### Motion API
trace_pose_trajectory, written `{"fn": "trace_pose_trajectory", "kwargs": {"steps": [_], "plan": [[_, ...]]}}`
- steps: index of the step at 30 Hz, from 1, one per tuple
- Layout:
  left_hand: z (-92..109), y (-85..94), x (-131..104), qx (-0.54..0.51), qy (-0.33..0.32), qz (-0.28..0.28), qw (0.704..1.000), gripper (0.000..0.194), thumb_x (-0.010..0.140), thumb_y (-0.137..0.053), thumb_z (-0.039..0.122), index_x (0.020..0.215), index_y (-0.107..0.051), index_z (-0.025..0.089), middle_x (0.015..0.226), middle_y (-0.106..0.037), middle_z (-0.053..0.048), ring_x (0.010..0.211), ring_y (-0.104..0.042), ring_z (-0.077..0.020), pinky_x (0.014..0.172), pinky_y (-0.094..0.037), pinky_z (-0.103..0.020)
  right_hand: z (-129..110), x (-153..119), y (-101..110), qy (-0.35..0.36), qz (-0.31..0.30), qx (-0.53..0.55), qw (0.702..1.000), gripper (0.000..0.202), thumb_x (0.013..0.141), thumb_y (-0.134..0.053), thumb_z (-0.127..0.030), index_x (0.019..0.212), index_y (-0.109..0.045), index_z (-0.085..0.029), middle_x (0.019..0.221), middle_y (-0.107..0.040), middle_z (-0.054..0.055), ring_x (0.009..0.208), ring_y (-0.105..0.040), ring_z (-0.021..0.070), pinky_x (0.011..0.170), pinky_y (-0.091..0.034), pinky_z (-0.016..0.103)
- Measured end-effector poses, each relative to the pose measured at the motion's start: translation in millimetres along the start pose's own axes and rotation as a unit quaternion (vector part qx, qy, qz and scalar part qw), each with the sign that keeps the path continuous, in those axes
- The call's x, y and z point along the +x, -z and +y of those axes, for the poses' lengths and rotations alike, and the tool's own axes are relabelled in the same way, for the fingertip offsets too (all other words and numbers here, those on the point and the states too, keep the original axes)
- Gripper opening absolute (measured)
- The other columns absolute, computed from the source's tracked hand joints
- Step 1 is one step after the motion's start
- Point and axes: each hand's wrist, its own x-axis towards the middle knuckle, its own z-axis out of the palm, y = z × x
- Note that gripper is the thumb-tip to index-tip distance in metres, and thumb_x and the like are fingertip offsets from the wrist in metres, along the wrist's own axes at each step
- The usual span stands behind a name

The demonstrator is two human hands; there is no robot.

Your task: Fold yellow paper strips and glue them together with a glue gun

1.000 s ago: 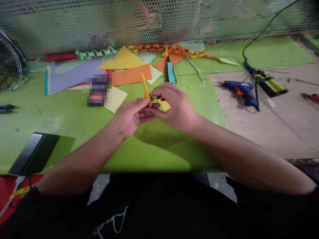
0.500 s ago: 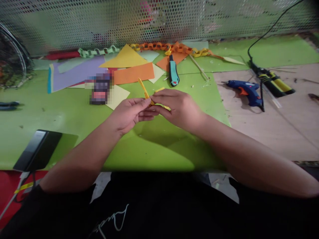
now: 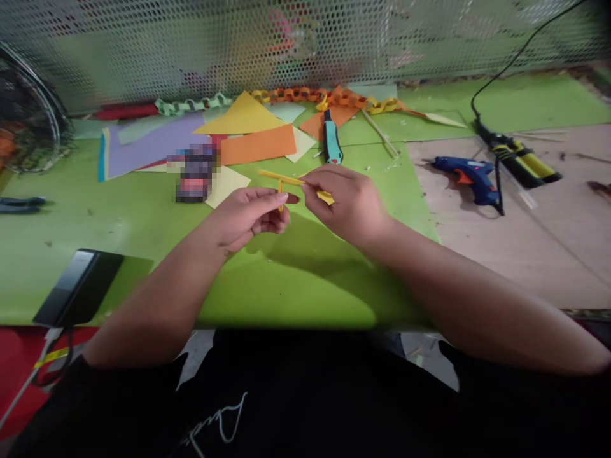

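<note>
A perforated metal panel point(image 3: 167, 51) stood along the back of the bench point(image 3: 296, 299), with blurred pink and orange shapes showing through its holes. Green sheeting covered most of the benchtop; bare pale board point(image 3: 534, 261) showed at right. Below lay grey floor point(image 3: 432, 366), lit dimly and unevenly

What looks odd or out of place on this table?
The glue gun lies on its side at the right, a small red light seemingly on, so possibly hot. Coloured papers overlap untidily at odd angles.
</note>
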Motion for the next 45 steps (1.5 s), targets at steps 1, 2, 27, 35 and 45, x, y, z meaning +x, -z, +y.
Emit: {"fn": "trace_pose_trajectory", "kwargs": {"steps": [1, 2, 27, 35, 45], "plan": [[2, 0.0, -1, -0.003, -0.008, -0.002, 1.000, 0.034, 0.086, -0.099, 0.038, 0.105, -0.089, 0.012, 0.076, -0.076, -0.004, 0.062, -0.069, -0.0095, 0.063, -0.061, -0.020, 0, 0, 0, -0.009, 0.016, -0.004, 1.000, 0.022, 0.110, -0.060, -0.023, 0.103, -0.081, -0.020, 0.101, -0.085, 0.010, 0.090, -0.077, 0.0222, 0.081, -0.060, 0.036], [3, -0.2, -2, -0.008, -0.018, -0.006, 1.000, 0.035, 0.083, -0.101, 0.035, 0.108, -0.089, 0.013, 0.075, -0.073, -0.002, 0.062, -0.066, -0.0082, 0.062, -0.059, -0.019, -1, 1, 0, -0.020, 0.034, -0.001, 0.999, 0.022, 0.108, -0.061, -0.024, 0.101, -0.081, -0.020, 0.097, -0.084, 0.010, 0.086, -0.076, 0.0213, 0.079, -0.058, 0.035], [-23, -26.4, 7, -0.149, -0.194, 0.149, 0.958, 0.034, 0.083, -0.100, 0.049, 0.103, -0.084, 0.027, 0.092, -0.079, 0.003, 0.081, -0.073, -0.0102, 0.090, -0.064, -0.030, -34, 4, -8, -0.302, -0.002, 0.415, 0.858, 0.053, 0.093, -0.086, -0.072, 0.096, -0.082, -0.019, 0.081, -0.077, 0.003, 0.075, -0.071, 0.0154, 0.073, -0.060, 0.032], [-23, -24.0, 8, -0.132, -0.199, 0.175, 0.955, 0.029, 0.085, -0.098, 0.045, 0.097, -0.083, 0.024, 0.092, -0.080, 0.002, 0.082, -0.075, -0.0110, 0.089, -0.064, -0.029, -30, 5, -5, -0.297, -0.038, 0.431, 0.851, 0.056, 0.090, -0.090, -0.070, 0.109, -0.085, -0.019, 0.094, -0.083, 0.004, 0.079, -0.072, 0.0142, 0.078, -0.064, 0.031], [-24, -27.0, 10, -0.121, -0.193, 0.185, 0.956, 0.024, 0.088, -0.095, 0.044, 0.098, -0.083, 0.026, 0.094, -0.084, 0.001, 0.090, -0.079, -0.0140, 0.088, -0.064, -0.030, -31, 5, -5, -0.301, -0.047, 0.438, 0.846, 0.061, 0.072, -0.107, -0.060, 0.115, -0.090, -0.021, 0.100, -0.086, 0.006, 0.081, -0.074, 0.0183, 0.072, -0.067, 0.032]]}}
